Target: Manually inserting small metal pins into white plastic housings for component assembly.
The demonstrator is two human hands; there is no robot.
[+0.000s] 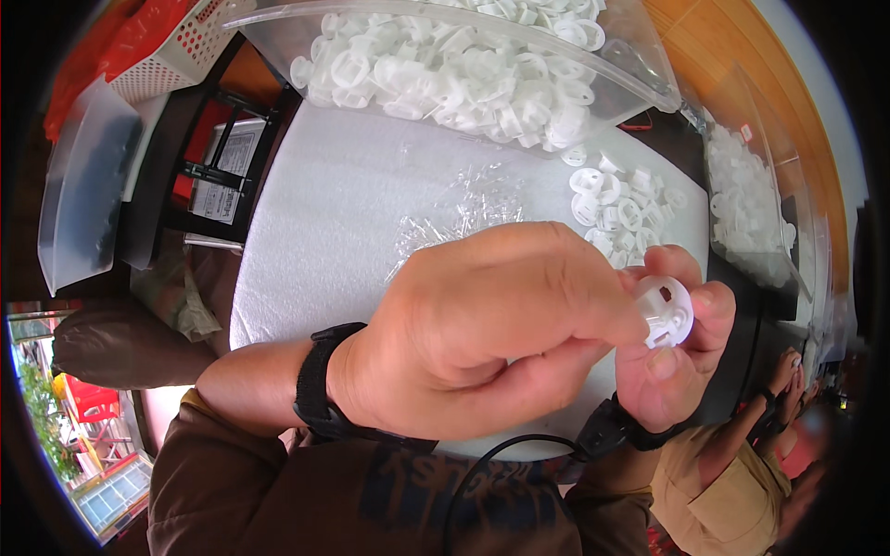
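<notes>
My left hand (482, 334) and my right hand (677, 361) meet over the near edge of a white foam board (324, 213). Both pinch one round white plastic cap (669, 310) with slots in its top, held between the fingertips. My left hand hides most of the right one. Each wrist wears a black band. Just beyond the hands lies a loose pile of small clear plastic pieces (464, 208). To its right sits a heap of white ring-shaped caps (616, 199).
A clear bag (464, 65) full of white caps lies across the far side of the board. A second clear bag (746, 204) of caps stands at the right. A white perforated basket (176, 51) is at the far left. Another person (742, 463) stands at the lower right.
</notes>
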